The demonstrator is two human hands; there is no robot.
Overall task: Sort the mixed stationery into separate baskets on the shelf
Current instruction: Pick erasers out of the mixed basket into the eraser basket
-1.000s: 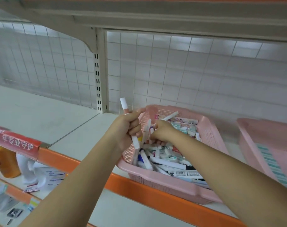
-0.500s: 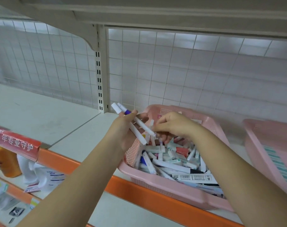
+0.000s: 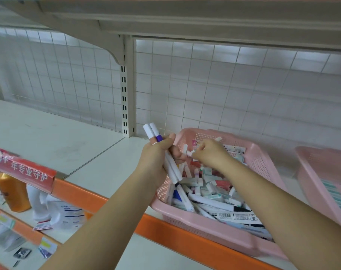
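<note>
We clench white pens (image 3: 173, 169) in our left hand (image 3: 156, 158) over the left wall of the pink basket (image 3: 204, 229), long axis tilted, top ends up and leftward. Our right hand (image 3: 210, 154) has its grip pinched on a small white piece (image 3: 189, 152) above that basket's heap of mixed pens and small boxes (image 3: 210, 203); another pink basket (image 3: 317, 172) stands beside it on the shelf (image 3: 68, 145).

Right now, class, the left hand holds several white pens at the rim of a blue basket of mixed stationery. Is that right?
Not quite. The head view shows the basket is pink, not blue. The left hand does hold several white pens at its rim, and mixed stationery fills it.
</note>
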